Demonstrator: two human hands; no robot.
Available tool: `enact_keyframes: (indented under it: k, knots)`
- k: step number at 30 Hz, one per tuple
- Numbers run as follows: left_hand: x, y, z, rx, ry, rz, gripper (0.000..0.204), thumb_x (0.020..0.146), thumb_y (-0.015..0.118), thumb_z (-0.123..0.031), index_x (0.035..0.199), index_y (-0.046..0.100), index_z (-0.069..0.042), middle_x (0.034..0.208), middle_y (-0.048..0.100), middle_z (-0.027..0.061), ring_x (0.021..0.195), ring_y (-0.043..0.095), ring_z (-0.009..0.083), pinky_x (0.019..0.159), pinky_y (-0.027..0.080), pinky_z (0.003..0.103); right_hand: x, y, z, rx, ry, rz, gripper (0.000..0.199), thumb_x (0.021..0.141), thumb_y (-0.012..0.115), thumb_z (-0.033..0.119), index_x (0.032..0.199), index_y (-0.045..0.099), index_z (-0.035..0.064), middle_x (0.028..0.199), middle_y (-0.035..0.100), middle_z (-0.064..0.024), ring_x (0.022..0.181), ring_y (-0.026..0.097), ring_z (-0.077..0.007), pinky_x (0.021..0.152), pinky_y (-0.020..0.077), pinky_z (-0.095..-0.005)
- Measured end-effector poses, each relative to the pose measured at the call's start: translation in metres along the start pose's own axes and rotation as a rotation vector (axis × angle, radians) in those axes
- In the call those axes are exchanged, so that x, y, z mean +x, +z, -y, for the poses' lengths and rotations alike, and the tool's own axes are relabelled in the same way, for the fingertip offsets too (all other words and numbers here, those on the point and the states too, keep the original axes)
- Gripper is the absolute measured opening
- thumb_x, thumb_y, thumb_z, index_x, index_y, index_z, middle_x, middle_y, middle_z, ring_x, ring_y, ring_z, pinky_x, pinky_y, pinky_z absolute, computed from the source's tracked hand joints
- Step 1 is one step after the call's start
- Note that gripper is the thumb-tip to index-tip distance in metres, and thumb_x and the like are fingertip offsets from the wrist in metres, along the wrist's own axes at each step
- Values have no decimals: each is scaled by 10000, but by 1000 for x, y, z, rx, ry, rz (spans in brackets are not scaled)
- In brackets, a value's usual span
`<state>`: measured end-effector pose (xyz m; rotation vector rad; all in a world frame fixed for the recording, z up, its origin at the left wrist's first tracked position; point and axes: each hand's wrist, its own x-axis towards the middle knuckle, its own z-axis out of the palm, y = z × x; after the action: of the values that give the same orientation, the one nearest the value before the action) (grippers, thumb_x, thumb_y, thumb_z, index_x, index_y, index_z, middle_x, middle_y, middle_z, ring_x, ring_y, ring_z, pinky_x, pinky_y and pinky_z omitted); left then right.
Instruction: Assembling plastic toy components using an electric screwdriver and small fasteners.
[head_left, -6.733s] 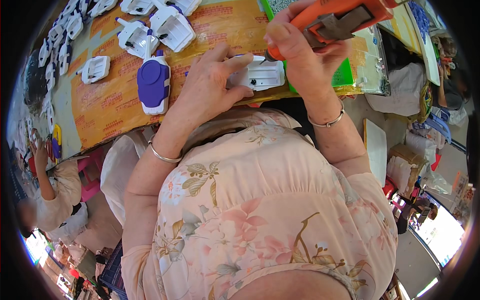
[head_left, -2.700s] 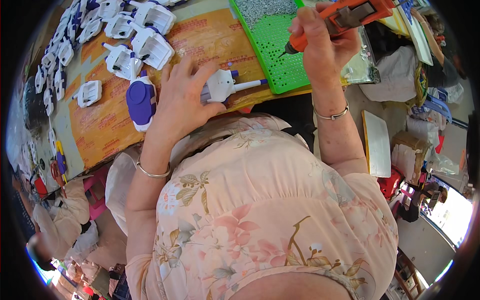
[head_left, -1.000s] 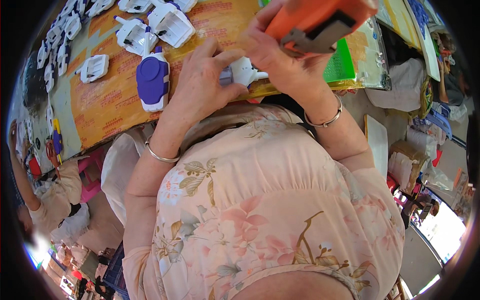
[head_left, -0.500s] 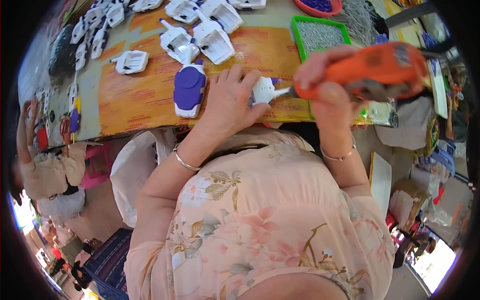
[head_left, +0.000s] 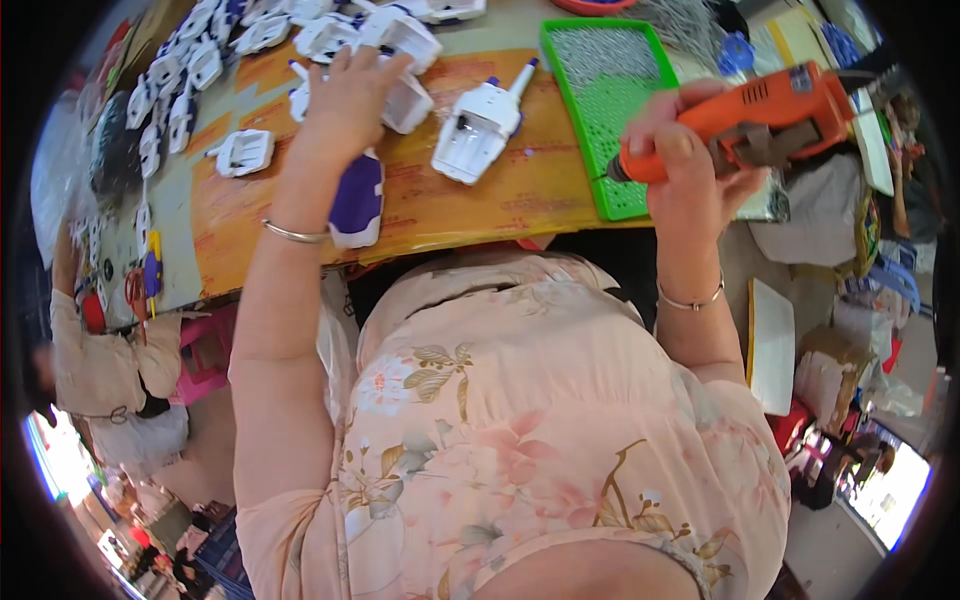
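My right hand (head_left: 690,185) grips an orange power screwdriver (head_left: 735,115), its tip pointing left above the edge of a green tray (head_left: 612,205). Small silver screws (head_left: 605,55) lie in that tray. My left hand (head_left: 345,110) has its fingers spread over white plastic housings at the table's back; whether it touches one I cannot tell. Under its wrist is a purple-and-white housing (head_left: 358,205), partly hidden. Between my hands a white housing with a handle (head_left: 475,130) lies with its hollow side up, apart from both hands.
More white housings (head_left: 400,35) crowd the back and left. A single one (head_left: 245,152) lies left of my left hand. Thin grey rods (head_left: 675,30) are piled at the back right. Another person's arm (head_left: 65,265) shows at the far left. Brown-yellow sheeting (head_left: 540,190) covers the table.
My left hand has let go of the handled housing and moved up and left to the other housings. My right hand has drawn the screwdriver away from it. The view has shifted slightly.
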<state>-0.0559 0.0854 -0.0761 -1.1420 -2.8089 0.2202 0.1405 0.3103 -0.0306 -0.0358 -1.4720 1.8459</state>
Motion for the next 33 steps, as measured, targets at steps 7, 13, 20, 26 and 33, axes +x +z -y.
enact_keyframes:
  k: [7, 13, 20, 26, 33]
  knots:
    - [-1, -24, 22, -289, 133, -67, 690, 634, 725, -82, 1312, 609, -135, 1075, 569, 149, 1057, 596, 353, 1042, 418, 522, 18, -38, -12, -122, -193, 111, 196, 873, 608, -39, 1059, 549, -57, 745, 625, -120, 632, 614, -194, 613, 529, -344]
    - [-48, -56, -56, -679, 375, -292, 606, 670, 775, -193, 1234, 609, -47, 1024, 560, 181, 951, 611, 387, 787, 538, 424, 17, -43, -27, -122, -155, -9, 187, 846, 662, -83, 1016, 596, -42, 761, 636, -105, 622, 624, -183, 600, 530, -327]
    - [-68, -33, -113, -739, 222, 0, 691, 681, 857, -255, 1270, 575, -31, 1088, 587, 157, 907, 627, 390, 749, 527, 448, 18, -43, -38, -112, -172, 17, 194, 860, 656, -79, 1042, 602, -36, 788, 654, -109, 648, 637, -184, 604, 532, -326]
    - [-61, -12, -106, -651, 243, -125, 725, 693, 860, -263, 1319, 567, -45, 1110, 600, 149, 947, 614, 373, 813, 507, 451, 18, -26, -35, -76, 8, -102, 343, 780, 717, -94, 1051, 545, 27, 790, 609, -52, 603, 591, -123, 546, 490, -266]
    - [-70, -21, -109, -779, 204, -99, 651, 741, 823, -203, 1325, 583, -44, 1212, 586, 153, 1044, 595, 371, 915, 475, 454, 36, -31, -71, 564, -488, 236, 332, 789, 689, -103, 1051, 532, 25, 746, 599, -53, 554, 578, -119, 496, 471, -259]
